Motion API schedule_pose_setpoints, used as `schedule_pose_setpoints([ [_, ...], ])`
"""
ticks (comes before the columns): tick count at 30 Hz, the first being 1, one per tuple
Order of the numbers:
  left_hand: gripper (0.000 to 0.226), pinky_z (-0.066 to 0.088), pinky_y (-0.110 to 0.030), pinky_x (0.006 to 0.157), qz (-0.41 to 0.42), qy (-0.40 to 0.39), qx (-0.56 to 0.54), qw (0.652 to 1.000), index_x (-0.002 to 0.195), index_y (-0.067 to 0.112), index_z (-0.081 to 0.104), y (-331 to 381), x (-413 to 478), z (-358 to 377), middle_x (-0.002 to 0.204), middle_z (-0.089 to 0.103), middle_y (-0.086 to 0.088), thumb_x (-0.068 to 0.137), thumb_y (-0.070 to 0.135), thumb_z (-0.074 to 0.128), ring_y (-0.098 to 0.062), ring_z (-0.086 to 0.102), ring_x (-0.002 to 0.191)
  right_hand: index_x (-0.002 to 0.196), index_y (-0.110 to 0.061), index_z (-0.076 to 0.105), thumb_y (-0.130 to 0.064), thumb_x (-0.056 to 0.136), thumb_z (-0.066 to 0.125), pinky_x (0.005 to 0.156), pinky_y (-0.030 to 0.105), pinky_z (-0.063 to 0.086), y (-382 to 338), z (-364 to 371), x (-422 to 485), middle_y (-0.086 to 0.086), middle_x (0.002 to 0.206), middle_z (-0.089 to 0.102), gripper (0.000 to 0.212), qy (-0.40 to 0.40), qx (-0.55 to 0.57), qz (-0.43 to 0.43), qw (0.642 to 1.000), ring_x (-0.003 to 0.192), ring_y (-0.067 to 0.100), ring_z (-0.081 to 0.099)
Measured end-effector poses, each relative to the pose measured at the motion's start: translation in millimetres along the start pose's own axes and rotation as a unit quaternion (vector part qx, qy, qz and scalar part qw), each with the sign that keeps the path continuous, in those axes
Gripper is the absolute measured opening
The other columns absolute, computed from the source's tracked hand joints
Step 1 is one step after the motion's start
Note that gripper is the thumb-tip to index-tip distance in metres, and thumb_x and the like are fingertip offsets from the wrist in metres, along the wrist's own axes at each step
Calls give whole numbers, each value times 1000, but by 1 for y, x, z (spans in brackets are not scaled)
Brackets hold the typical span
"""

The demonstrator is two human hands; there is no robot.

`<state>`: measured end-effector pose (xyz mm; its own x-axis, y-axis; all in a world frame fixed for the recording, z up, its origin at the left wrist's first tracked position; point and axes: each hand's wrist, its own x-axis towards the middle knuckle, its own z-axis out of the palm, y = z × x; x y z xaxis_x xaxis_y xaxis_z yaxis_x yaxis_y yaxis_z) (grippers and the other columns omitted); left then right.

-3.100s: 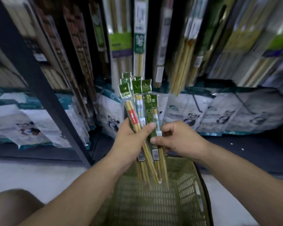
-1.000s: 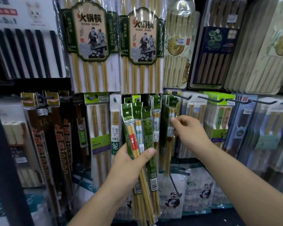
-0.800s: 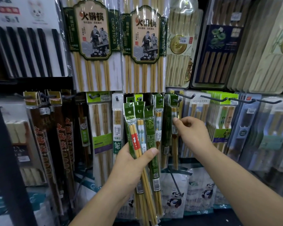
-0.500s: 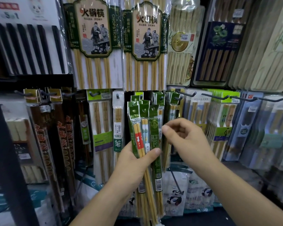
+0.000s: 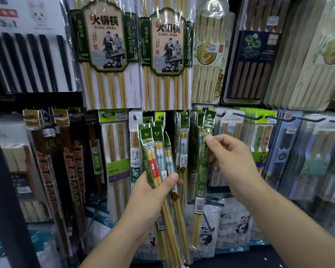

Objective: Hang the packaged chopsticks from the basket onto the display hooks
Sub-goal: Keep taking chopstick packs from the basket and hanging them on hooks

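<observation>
Several narrow chopstick packs (image 5: pixel 157 149), fanned in a bundle, were clasped by the left grip (image 5: pixel 153 192), with the thumb laid across their front. Their number could not be made out, since the rear packs were hidden behind the front ones, and the sticks' lower ends ran almost to the bottom edge of the view. One green single pack (image 5: pixel 202 171) was pinched just below its header by the thumb and fingers of the right grip (image 5: pixel 232 161). It hung upright just right of the bundle, apart from it. Its header stood against a row of hung packs (image 5: pixel 184 132); whether its hole sat on a hook could not be told. Dark display hooks (image 5: pixel 246 118) jutted forward at the right with bare tips. The front sleeves each showed a pair of sticks. Panda-printed bags (image 5: pixel 240 227) lay below, partly hidden.
</observation>
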<state>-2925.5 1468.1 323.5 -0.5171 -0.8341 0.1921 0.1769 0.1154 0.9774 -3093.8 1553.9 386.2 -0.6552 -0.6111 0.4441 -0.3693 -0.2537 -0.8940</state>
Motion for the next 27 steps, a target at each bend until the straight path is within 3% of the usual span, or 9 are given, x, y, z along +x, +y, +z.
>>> schedule_pose_setpoints([
  [7, 30, 43, -20, 76, -5, -4, 7, 1000, 92, 21, 77, -2, 0, 2, 92, 77, 20, 78, 47, 74, 10, 68, 85, 67, -18, 66, -39, 97, 66, 48, 12, 42, 6, 0, 10, 0, 60, 42, 36, 14, 14, 23, 1000, 57, 16, 40],
  [11, 28, 44, -19, 76, 0, -2, 17, 1000, 100, 18, 74, -2, 0, 2, 90, 77, 19, 84, 41, 74, 9, 69, 86, 78, -3, 61, -39, 97, 66, 50, 14, 44, 9, 0, 11, 7, 67, 40, 41, 24, 5, 28, 999, 59, 18, 37],
  [15, 29, 45, -20, 75, -3, -1, 22, 1000, 98, 21, 74, -3, 0, 1, 90, 78, 18, 81, 44, 74, 8, 69, 86, 80, 1, 57, -40, 97, 66, 64, 20, 39, 10, 0, 12, 7, 65, 38, 44, 23, 7, 35, 999, 57, 17, 37],
  [18, 20, 45, -20, 75, -8, -1, 27, 1000, 96, 22, 75, -4, 1, 0, 90, 78, 18, 86, 39, 75, 8, 69, 85, 75, -1, 53, -43, 97, 65, 56, 16, 41, 8, 1, 15, -4, 56, 34, 49, 25, 3, 36, 999, 51, 13, 34],
  [20, 22, 45, -20, 75, -9, -5, 25, 1000, 96, 22, 75, -4, 1, 0, 91, 78, 18, 85, 40, 75, 7, 70, 85, 76, -3, 51, -46, 97, 63, 51, 14, 40, 7, 1, 17, 1, 53, 39, 49, 23, 15, 32, 999, 50, 21, 37],
  [22, 31, 46, -21, 75, -10, -9, 18, 1000, 99, 22, 74, -3, 0, 0, 92, 78, 17, 79, 46, 75, 6, 70, 85, 87, 6, 53, -47, 98, 61, 63, 22, 43, 5, 2, 19, 22, 71, 62, 54, 20, 33, 32, 999, 70, 40, 56],
  [23, 36, 46, -21, 76, -9, -11, 16, 1000, 101, 22, 74, -3, 0, 0, 92, 78, 17, 76, 48, 75, 6, 71, 85, 94, 10, 55, -46, 99, 60, 74, 26, 45, 4, 2, 20, 23, 82, 68, 56, 19, 42, 39, 998, 84, 35, 63],
  [25, 42, 46, -22, 76, -8, -11, 16, 1000, 103, 22, 73, -3, 0, 0, 92, 78, 17, 72, 51, 74, 6, 71, 86, 95, 9, 60, -42, 99, 60, 88, 32, 44, 2, 3, 22, 8, 78, 75, 51, 10, 46, 52, 998, 93, 14, 68],
  [27, 44, 46, -22, 77, -7, -11, 16, 1000, 103, 23, 73, -3, 0, 0, 93, 78, 17, 71, 53, 74, 6, 71, 86, 90, 2, 62, -35, 98, 62, 87, 35, 45, 0, 3, 25, 3, 76, 70, 38, 5, 38, 53, 998, 93, 16, 65],
])
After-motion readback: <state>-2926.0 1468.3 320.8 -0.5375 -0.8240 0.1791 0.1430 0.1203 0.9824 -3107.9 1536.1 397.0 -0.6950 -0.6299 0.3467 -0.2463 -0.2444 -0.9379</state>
